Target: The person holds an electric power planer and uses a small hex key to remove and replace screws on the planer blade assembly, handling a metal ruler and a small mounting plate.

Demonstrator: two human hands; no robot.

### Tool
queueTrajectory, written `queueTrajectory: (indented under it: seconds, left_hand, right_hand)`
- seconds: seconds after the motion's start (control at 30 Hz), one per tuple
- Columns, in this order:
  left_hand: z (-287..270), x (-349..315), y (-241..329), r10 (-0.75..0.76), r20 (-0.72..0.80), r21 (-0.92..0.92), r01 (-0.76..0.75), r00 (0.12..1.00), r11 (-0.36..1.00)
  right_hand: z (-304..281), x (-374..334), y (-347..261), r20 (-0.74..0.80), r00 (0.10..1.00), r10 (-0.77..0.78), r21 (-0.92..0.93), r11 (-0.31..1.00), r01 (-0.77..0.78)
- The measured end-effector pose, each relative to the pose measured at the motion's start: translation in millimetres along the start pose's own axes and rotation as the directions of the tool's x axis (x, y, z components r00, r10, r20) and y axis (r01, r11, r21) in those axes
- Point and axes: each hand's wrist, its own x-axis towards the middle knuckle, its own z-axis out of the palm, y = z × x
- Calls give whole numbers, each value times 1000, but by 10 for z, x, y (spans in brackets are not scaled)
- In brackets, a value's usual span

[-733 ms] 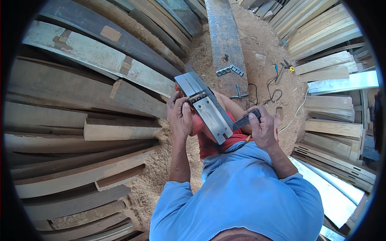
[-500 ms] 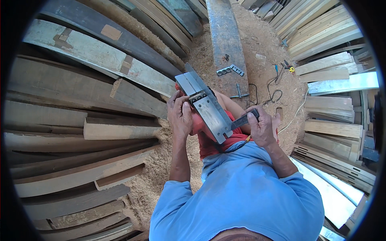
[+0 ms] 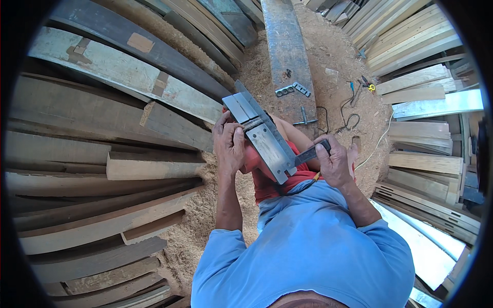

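An upturned electric hand planer (image 3: 270, 154), red-bodied with a grey metal sole, rests on my lap. Its cutter drum (image 3: 252, 123) shows in the gap between the two sole plates. My left hand (image 3: 229, 141) grips the planer's left side, its fingertips at the end of the drum and its thumb bent beside the sole. In my right hand (image 3: 334, 161) is the dark handle of a try square (image 3: 306, 155), the fingers closed around it. The square's long metal blade lies along the right side of the sole.
Ahead lies a worn plank (image 3: 287, 46) bearing two metal drum clamps (image 3: 292, 90), small dark screws (image 3: 288, 73) and a T-handled wrench (image 3: 303, 117). A dark cord (image 3: 343, 120) and a yellow-handled tool (image 3: 371, 87) lie on the sawdust. Stacked boards (image 3: 77, 102) line both sides.
The cutter drum has turned under my left fingers: its dark bolts showed before, and a smoother face shows now. The try square and my right hand have hardly moved.
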Motion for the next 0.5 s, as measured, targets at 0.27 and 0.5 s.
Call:
queueTrajectory:
  seconds: [0.27,0.5]
  left_hand:
    - [-5,-16,131,-11,-39,92,15,999,996]
    - [0,-38,19,-93,22,101,90,995,991]
  right_hand:
    - [-13,6,29,-11,1000,-10,4,1000,10]
    - [-201,415,391,-130,985,-112,-179,980,88]
